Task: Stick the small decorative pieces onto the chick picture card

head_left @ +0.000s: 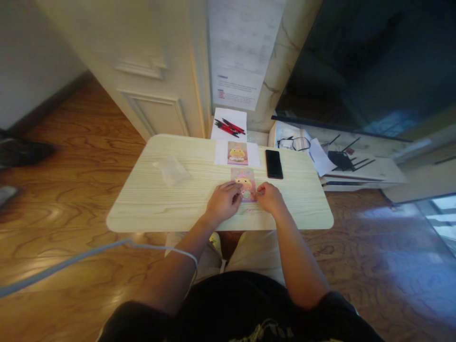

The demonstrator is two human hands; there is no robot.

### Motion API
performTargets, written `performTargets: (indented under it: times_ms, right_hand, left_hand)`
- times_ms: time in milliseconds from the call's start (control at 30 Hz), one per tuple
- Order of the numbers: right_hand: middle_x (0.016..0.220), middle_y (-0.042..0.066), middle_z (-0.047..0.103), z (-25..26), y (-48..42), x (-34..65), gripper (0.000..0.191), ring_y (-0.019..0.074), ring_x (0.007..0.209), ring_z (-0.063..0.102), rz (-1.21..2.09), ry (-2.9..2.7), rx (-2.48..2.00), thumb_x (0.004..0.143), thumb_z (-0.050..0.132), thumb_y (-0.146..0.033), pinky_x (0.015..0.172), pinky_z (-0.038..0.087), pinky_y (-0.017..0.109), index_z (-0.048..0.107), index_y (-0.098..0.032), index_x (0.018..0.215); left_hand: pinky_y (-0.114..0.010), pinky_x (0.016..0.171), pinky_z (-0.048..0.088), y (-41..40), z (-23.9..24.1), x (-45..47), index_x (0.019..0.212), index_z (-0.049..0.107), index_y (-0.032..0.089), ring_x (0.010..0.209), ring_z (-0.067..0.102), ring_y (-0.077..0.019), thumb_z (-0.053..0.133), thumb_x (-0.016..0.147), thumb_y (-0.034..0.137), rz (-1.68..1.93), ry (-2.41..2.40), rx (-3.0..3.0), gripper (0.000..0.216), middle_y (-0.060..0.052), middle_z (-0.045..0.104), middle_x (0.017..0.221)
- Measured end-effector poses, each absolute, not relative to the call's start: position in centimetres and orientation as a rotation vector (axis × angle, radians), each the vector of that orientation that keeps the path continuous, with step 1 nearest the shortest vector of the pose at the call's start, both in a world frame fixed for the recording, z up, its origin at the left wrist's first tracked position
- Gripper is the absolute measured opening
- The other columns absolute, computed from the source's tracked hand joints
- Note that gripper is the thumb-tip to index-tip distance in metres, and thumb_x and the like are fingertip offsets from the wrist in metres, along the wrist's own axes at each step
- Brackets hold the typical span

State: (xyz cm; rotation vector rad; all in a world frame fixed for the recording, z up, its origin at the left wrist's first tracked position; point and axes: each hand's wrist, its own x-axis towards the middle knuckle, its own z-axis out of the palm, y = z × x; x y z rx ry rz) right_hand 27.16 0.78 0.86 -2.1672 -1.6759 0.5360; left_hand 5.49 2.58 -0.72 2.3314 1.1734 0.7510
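A small pink picture card with a yellow figure lies on the pale wooden table right in front of me. My left hand rests on the card's left edge with its fingers curled. My right hand sits at the card's right edge, fingertips pinched together over it. What the fingers pinch is too small to make out. A second card of the same kind lies on a white sheet further back.
A black phone lies right of the cards. A clear plastic bag sits at the table's left. Red and black pens lie on paper behind. Glasses and cables rest on a low shelf at the right. Wooden floor surrounds the table.
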Motion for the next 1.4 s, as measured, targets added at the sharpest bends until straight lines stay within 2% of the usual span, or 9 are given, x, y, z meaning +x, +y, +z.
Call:
performTargets:
  times_ms: [100,200,400,633,733,1133,1400]
  right_hand:
    - [0.099,0.005,0.069,1.3,0.1,27.4,0.012,0.0214,0.095,0.061,0.510,-1.785,-1.945,0.084,0.071,-0.021,0.087,0.048,0.033,0.071,-0.023,0.097]
    - [0.110,0.006,0.068,1.6,-0.6,27.4,0.021,0.0229,0.107,0.059,0.479,-1.892,-1.765,0.088,0.065,-0.015,0.096,0.047,0.036,0.075,-0.026,0.103]
    - [0.112,0.007,0.069,0.6,-0.7,27.1,0.022,0.0264,0.110,0.057,0.440,-1.942,-1.764,0.090,0.067,-0.016,0.101,0.046,0.041,0.080,-0.027,0.103]
    - [0.106,0.008,0.070,0.3,-0.8,27.4,0.021,0.0264,0.105,0.057,0.429,-1.887,-1.761,0.092,0.066,-0.017,0.098,0.048,0.040,0.081,-0.026,0.103]
    - [0.104,0.007,0.070,0.4,-0.8,27.5,0.021,0.0258,0.104,0.057,0.422,-1.883,-1.755,0.091,0.067,-0.017,0.097,0.048,0.039,0.081,-0.026,0.103]
    - [0.108,0.007,0.068,0.1,-0.9,27.6,0.020,0.0267,0.105,0.057,0.422,-1.918,-1.760,0.091,0.070,-0.021,0.096,0.048,0.040,0.081,-0.029,0.105]
    - [0.106,0.007,0.069,-0.3,-0.8,28.0,0.015,0.0275,0.105,0.053,0.398,-1.961,-1.759,0.093,0.071,-0.026,0.096,0.047,0.042,0.083,-0.031,0.102]
  left_hand:
    - [-0.050,0.117,0.042,2.7,-0.8,5.4,0.113,0.072,0.024,0.141,0.053,-0.0248,0.053,0.097,0.029,0.764,1.152,2.345,0.025,-0.003,0.067,0.141]
    - [-0.050,0.119,0.041,2.8,-0.8,5.3,0.114,0.071,0.024,0.144,0.049,-0.0252,0.054,0.097,0.029,0.746,1.094,2.366,0.024,-0.003,0.066,0.142]
    - [-0.052,0.120,0.038,2.2,0.0,5.1,0.099,0.073,0.027,0.145,0.049,-0.0262,0.055,0.096,0.033,0.655,0.911,2.426,0.018,0.002,0.066,0.142]
    - [-0.050,0.117,0.041,1.9,0.3,5.0,0.113,0.074,0.032,0.140,0.054,-0.0249,0.058,0.094,0.033,0.607,0.862,2.422,0.025,-0.002,0.075,0.127]
    - [-0.049,0.117,0.042,2.0,0.2,5.0,0.111,0.075,0.032,0.138,0.056,-0.0249,0.058,0.093,0.033,0.602,0.848,2.418,0.024,-0.002,0.076,0.124]
    - [-0.049,0.119,0.042,2.0,0.3,5.0,0.100,0.076,0.030,0.139,0.056,-0.0247,0.060,0.091,0.028,0.621,0.813,2.414,0.019,0.001,0.074,0.129]
    - [-0.050,0.117,0.043,2.0,0.0,5.1,0.107,0.075,0.029,0.137,0.058,-0.0250,0.058,0.093,0.031,0.591,0.850,2.465,0.023,-0.003,0.074,0.127]
